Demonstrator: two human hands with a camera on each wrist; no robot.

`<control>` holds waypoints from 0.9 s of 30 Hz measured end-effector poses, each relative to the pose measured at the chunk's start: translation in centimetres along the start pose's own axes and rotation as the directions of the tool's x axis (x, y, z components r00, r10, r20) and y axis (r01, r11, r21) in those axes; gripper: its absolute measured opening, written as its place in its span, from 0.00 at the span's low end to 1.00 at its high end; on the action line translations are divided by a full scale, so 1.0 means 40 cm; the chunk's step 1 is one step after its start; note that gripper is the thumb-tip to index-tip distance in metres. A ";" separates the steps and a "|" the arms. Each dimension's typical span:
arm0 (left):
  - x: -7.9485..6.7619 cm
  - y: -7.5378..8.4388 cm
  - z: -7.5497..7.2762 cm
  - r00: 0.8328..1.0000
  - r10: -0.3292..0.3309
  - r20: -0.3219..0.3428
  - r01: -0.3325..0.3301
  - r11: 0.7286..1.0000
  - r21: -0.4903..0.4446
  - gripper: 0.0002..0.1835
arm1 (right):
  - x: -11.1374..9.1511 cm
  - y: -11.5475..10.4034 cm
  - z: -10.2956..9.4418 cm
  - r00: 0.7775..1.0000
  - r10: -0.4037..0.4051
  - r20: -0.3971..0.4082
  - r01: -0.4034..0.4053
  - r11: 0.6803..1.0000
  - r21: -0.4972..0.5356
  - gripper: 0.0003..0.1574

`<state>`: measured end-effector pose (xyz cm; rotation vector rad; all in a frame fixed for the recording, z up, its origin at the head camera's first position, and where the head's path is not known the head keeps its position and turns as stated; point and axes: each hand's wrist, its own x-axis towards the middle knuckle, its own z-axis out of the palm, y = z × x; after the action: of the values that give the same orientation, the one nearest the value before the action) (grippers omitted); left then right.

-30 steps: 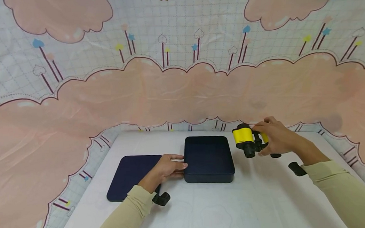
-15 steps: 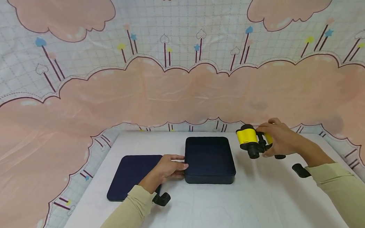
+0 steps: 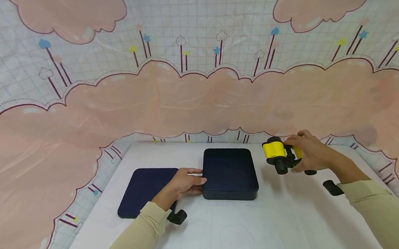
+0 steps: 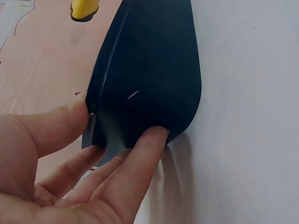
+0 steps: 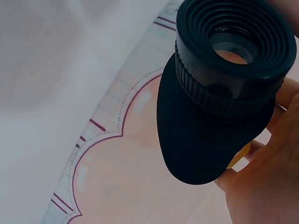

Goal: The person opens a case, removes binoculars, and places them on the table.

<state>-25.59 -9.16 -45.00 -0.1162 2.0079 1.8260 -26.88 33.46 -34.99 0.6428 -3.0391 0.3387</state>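
Observation:
Yellow-and-black binoculars [image 3: 275, 150] are raised over the right part of the table, with my right hand [image 3: 310, 150] gripping their right barrel. In the right wrist view a black eyepiece [image 5: 233, 51] fills the upper right, and the fingers [image 5: 289, 102] behind it are partly hidden. An uncovered dark blue box [image 3: 230, 195] rests on the table at centre. My left hand [image 3: 186, 183] holds its left side, thumb at the rim and fingers against the outer wall [image 4: 140, 70]. Left of the box lies a flat dark blue lid [image 3: 142, 191], partly covered by my left hand and forearm.
The white table [image 3: 226, 233] carries the box and lid. Behind it hangs a pink and white patterned cloth [image 3: 198, 101], which also runs down both sides. Black wrist camera mounts stick out at the left wrist [image 3: 177, 217] and right wrist [image 3: 333, 188].
My right hand has shifted slightly right with the binoculars, away from the box. My left hand keeps its place at the box's left side. The head view has shifted slightly.

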 end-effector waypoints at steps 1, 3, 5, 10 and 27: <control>0.000 0.000 0.001 1.000 0.000 0.001 0.000 1.000 0.001 0.29 | -0.002 0.002 0.001 1.000 0.001 0.000 -0.001 1.000 -0.001 0.60; 0.001 0.000 0.002 1.000 0.000 0.003 0.000 1.000 0.002 0.29 | -0.004 0.006 0.002 1.000 0.002 -0.002 -0.002 1.000 -0.003 0.59; 0.002 -0.001 0.002 1.000 -0.001 0.004 0.001 1.000 0.002 0.29 | -0.005 0.010 0.004 1.000 0.003 -0.002 -0.003 1.000 -0.002 0.59; 0.005 -0.003 0.002 1.000 -0.002 0.004 0.002 1.000 -0.001 0.29 | -0.007 0.021 0.007 1.000 0.008 0.004 -0.008 1.000 0.003 0.60; 0.001 -0.002 0.000 1.000 -0.003 0.003 0.003 1.000 0.010 0.29 | -0.018 0.033 0.014 0.999 0.044 0.011 -0.044 0.999 0.017 0.62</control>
<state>-25.58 -9.16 -45.10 -0.1130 2.0128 1.8134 -26.72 34.83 -35.84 0.5818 -3.0680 0.3644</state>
